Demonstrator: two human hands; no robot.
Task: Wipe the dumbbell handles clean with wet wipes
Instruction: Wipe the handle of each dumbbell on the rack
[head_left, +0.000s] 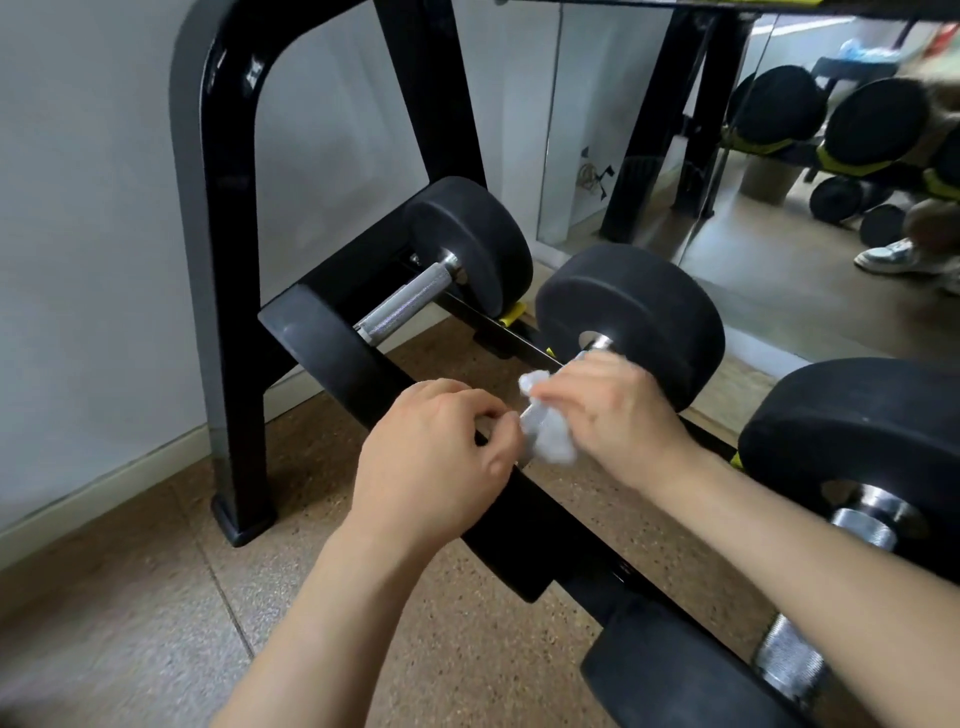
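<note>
Dumbbell handle of knurled silver metal (522, 415) is gripped by the left hand (434, 447); a crumpled white wet wipe (550, 441) is clutched by the right hand (618, 415).

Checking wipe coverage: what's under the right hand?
A crumpled white wet wipe under the right hand, wrapped on the middle dumbbell's handle. Most of that handle is covered; only its far end shows.

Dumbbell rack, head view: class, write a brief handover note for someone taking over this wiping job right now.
Left hand: gripping the near end of the middle dumbbell's metal handle.
Right hand: holding the crumpled white wet wipe around that handle.
Done: cannot tell which handles are clean.
Left: finish this one; the left knurled silver handle and right knurled silver handle sit untouched on the black steel rack.
</note>
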